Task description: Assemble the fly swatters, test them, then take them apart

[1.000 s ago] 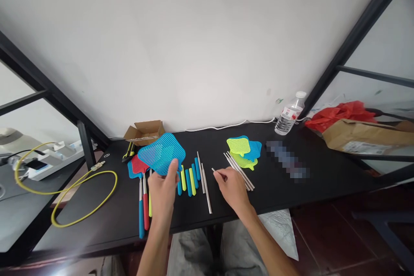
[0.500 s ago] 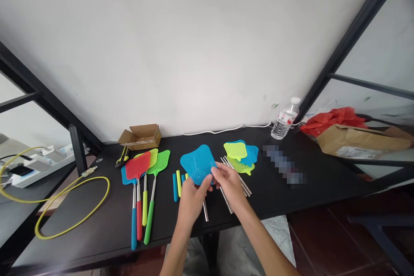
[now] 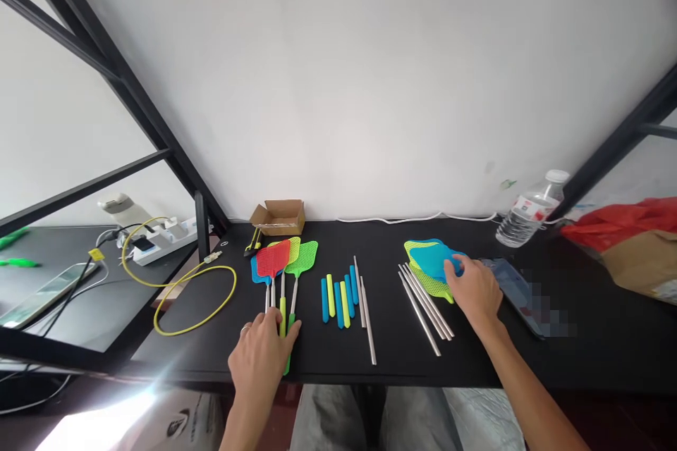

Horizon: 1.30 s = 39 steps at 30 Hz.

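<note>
Left hand lies palm down at the near edge of the black table, fingers spread loosely over the handles of the assembled fly swatters; whether it grips any handle cannot be told. The swatter heads, red, green, yellow and blue, fan out beyond it toward the wall.

Right hand rests further right, fingers curled onto the blue swatter head, which tops a small stack of loose yellow-green heads. Just left of that stack lie the loose metal rods, set side by side.

Between the two hands: a row of blue and yellow handle grips with two further rods touching its right side.

Beyond, near the wall: an open cardboard box and a plastic water bottle. A yellow cable loops at the table's left end.
</note>
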{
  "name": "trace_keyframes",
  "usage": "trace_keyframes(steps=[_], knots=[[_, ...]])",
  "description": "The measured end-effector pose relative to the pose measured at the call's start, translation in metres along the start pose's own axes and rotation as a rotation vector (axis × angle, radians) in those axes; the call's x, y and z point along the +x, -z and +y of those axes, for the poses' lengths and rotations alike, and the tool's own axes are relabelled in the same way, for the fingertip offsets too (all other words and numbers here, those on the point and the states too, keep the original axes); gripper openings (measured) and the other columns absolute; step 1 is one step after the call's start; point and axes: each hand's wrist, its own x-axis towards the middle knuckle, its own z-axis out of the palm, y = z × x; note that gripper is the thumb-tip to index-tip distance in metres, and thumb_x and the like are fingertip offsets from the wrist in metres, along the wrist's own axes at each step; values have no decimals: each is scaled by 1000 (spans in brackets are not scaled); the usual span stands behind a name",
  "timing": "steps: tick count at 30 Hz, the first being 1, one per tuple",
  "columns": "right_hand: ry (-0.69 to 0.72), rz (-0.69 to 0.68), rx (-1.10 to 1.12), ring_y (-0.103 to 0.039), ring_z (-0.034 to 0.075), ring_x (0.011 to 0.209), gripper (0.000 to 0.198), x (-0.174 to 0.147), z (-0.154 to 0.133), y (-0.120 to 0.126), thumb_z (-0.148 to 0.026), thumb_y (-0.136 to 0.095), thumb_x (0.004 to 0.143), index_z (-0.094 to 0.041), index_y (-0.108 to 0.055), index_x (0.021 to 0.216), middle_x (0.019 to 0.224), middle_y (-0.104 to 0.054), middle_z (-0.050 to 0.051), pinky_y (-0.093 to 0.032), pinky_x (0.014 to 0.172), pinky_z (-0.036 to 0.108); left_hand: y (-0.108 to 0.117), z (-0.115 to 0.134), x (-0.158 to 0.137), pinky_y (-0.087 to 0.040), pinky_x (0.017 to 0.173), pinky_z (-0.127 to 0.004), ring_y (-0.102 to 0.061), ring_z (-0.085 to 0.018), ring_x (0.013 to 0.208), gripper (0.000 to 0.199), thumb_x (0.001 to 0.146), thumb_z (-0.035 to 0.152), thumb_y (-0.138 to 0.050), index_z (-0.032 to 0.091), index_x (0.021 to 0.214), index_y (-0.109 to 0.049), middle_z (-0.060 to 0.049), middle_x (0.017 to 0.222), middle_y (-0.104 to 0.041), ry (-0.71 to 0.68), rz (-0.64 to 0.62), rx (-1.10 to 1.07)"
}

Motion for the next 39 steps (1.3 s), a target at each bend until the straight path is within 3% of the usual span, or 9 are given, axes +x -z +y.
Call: trace_keyframes(steps=[8, 14, 16, 18, 21, 27, 34, 37, 39], knots=[[34, 61, 103, -57, 29, 96, 45, -2, 5, -9, -50, -42, 90, -19, -69, 110, 101, -64, 13, -43, 71, 36, 0, 15, -1, -36, 59, -28, -61, -28, 94, 29, 90, 41, -45, 21, 85, -65, -9, 94, -69, -90, -25, 44], [85, 119, 467, -59, 27, 90, 43, -22, -11, 20, -50, -47, 89, -17, -69, 106, 101, -67, 13, -44, 81, 38, 21, 24, -13, -28, 55, -26, -64, -26, 74, 27, 93, 41, -38, 23, 92, -59, -7, 83, -70, 25, 17, -52], [82, -42, 735, -61, 26, 90, 44, -48, -35, 31, -53, -48, 90, -18, -70, 106, 102, -69, 12, -46, 81, 37, 23, 40, -27, -26, 54, -26, -62, -25, 62, 29, 93, 45, -37, 24, 101, -56, -5, 72, -68, 50, 28, -159], [79, -429, 1025, -63, 26, 91, 47, -77, -64, 37, -56, -48, 91, -19, -70, 109, 101, -70, 12, -48, 78, 36, 20, 62, -46, -26, 54, -26, -61, -24, 60, 31, 94, 48, -36, 25, 106, -54, -4, 70, -67, -37, 21, -381], [-28, -777, 1434, -63, 24, 89, 45, -111, -100, 37, -57, -51, 91, -20, -67, 111, 99, -69, 11, -50, 76, 36, 8, 99, -76, -28, 54, -26, -59, -22, 55, 32, 91, 53, -43, 26, 101, -57, -5, 68, -65, -172, -113, -791], [-402, -715, 1855, -54, 16, 67, 28, -129, -111, 28, -48, -68, 83, -21, -62, 85, 67, -51, -1, -47, 64, 31, 2, 134, -99, -28, 49, -24, -44, -14, 49, 46, 86, 65, -48, 23, 102, -57, 0, 62, -52, -87, -394, -1339], [-374, -411, 1998, -31, 9, 50, 25, -81, -89, 48, -45, -71, 81, -24, -57, 81, 62, -33, -6, -37, 48, 25, -22, 111, -117, -15, 39, -19, -18, -5, 39, 62, 73, 78, -56, 20, 97, -53, 11, 48, -28, 202, -981, -1638], [-319, -388, 1908, -30, 8, 46, 21, -64, -74, 61, -41, -70, 82, -24, -62, 90, 62, -36, -6, -33, 44, 24, -33, 82, -97, -25, 41, -19, -36, -8, 42, 64, 74, 77, -55, 20, 103, -55, 6, 55, -45, 167, -732, -1461], [-306, -535, 1794, -35, 8, 45, 33, -67, -70, 64, -37, -71, 80, -25, -62, 110, 64, -46, -5, -30, 43, 23, -30, 65, -69, -44, 58, -22, -60, -15, 71, 54, 83, 65, -54, 20, 114, -56, -4, 84, -63, 38, -333, -1323]])
